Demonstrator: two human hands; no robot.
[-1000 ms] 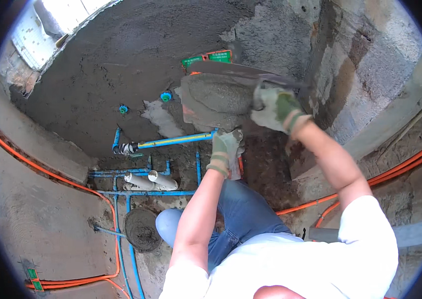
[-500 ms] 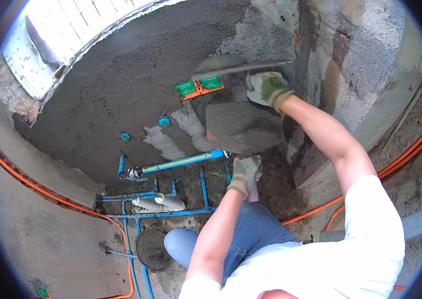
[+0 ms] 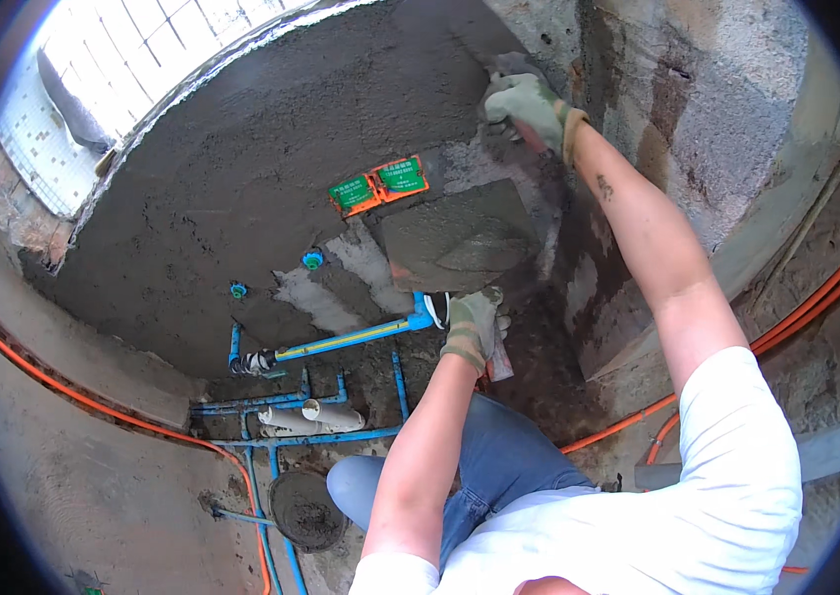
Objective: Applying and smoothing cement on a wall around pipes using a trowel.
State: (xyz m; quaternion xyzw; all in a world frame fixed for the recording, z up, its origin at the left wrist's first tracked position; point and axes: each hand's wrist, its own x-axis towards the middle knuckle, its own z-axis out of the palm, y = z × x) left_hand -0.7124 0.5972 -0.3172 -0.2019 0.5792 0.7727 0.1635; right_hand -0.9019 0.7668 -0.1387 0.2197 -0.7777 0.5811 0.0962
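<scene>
- Fingers of the green-and-white-gloved left hand (image 3: 473,322) curl closed, holding a flat rectangular mortar board (image 3: 398,271), twelve o'clock.
- Wet, dark-grey mortar (image 3: 480,236) coats it thickly.
- Gloved right hand (image 3: 527,109), one o'clock, clenches a reddish-handled trowel (image 3: 533,141).

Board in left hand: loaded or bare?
Loaded: grey mortar covers most of the board; a little orange shows at its lower-left edge.

Lit from the upper-left window (image 3: 157,45), glaring white there; dimmer across the grey wall (image 3: 232,159); bowed toward the blackened edges.
</scene>
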